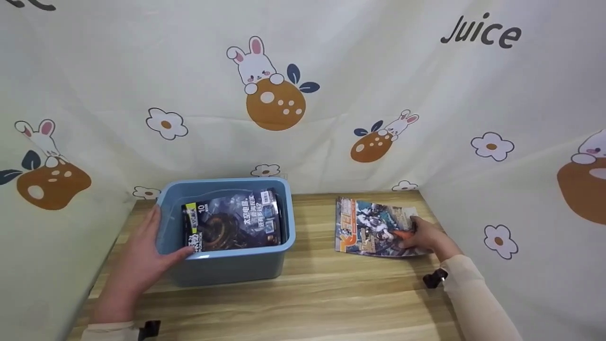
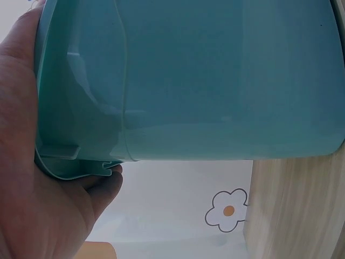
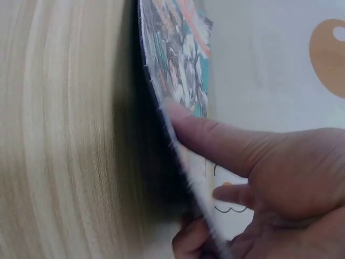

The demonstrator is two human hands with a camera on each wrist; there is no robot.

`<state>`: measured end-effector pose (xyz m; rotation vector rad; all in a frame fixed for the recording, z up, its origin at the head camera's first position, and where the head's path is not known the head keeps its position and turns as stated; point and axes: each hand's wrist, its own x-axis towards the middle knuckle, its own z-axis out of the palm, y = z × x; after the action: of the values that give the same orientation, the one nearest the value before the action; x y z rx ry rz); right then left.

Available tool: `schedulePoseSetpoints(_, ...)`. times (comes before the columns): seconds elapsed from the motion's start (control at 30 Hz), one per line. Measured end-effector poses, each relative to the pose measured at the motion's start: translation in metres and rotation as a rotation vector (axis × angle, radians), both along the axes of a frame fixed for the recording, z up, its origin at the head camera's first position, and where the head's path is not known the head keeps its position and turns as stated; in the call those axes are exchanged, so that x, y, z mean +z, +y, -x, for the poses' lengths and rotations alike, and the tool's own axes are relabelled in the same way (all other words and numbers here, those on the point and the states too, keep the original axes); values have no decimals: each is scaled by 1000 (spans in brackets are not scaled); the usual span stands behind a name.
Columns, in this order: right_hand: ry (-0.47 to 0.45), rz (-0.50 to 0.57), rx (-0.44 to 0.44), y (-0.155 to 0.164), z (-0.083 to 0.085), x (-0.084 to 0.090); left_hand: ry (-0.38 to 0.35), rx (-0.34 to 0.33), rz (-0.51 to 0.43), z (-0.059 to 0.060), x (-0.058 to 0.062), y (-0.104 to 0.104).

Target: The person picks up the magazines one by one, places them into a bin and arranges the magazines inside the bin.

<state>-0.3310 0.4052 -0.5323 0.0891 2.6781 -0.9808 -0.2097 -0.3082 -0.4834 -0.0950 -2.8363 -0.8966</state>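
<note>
Left hand (image 1: 137, 265) is clamping the blue bin's (image 1: 227, 265) near-left rim on the table (image 1: 331, 303) | right hand (image 1: 423, 237) is pinching the magazine's (image 1: 369, 227) lifted edge, thumb on top | I'm expecting the limp cover to be sagging, slipping from the grip, or snagging the rim over the magazine in the bin (image 1: 232, 222).

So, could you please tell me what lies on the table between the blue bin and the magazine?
Nothing: in the head view, only bare wooden tabletop separates the blue bin from the magazine.
</note>
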Motion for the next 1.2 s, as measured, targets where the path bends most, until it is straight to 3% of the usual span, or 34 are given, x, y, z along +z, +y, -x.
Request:
schedulePoseSetpoints(0.13, 30, 142, 25, 3, 2, -3, 4, 6, 11, 0, 0, 0)
schedulePoseSetpoints(0.33, 102, 234, 51, 3, 5, -5, 9, 8, 12, -1, -1, -1)
schedulePoseSetpoints(0.63, 186, 557, 70, 3, 8, -11, 0, 7, -13, 1, -3, 0)
schedulePoseSetpoints(0.93, 178, 715, 60, 1, 6, -13, -23, 10, -19, 1, 0, 2)
schedulePoseSetpoints(1.2, 180, 767, 39, -8, 3, -3, -13, 6, -21, 0, -1, 1)
